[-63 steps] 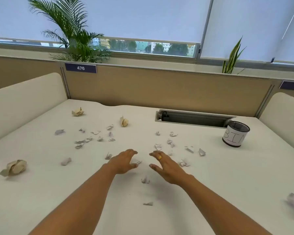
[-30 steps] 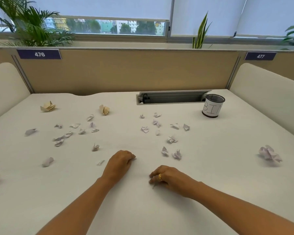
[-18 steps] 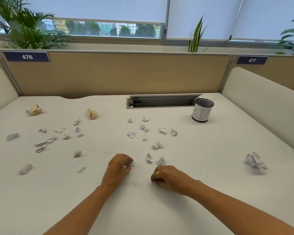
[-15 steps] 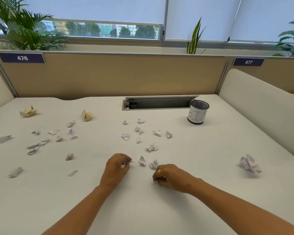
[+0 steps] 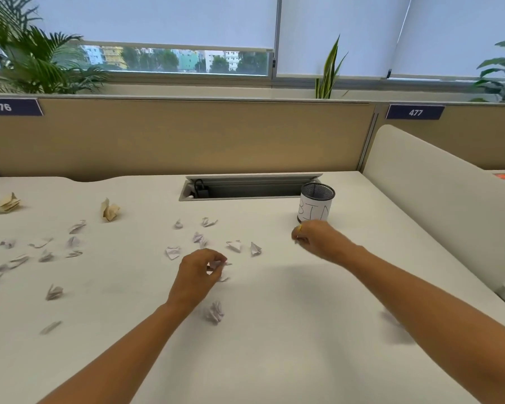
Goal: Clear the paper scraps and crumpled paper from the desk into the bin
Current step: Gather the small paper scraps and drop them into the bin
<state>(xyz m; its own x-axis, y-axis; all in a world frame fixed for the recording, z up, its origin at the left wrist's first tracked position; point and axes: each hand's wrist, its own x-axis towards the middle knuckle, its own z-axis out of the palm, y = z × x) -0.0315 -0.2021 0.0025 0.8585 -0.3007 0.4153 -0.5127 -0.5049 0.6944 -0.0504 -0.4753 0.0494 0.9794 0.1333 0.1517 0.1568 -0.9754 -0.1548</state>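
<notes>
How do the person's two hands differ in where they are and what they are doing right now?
The left hand is low over the desk, pinching a small scrap; the right hand is raised, closed, just in front of the bin. Whether the right hand holds paper is hidden. Both are curled.
</notes>
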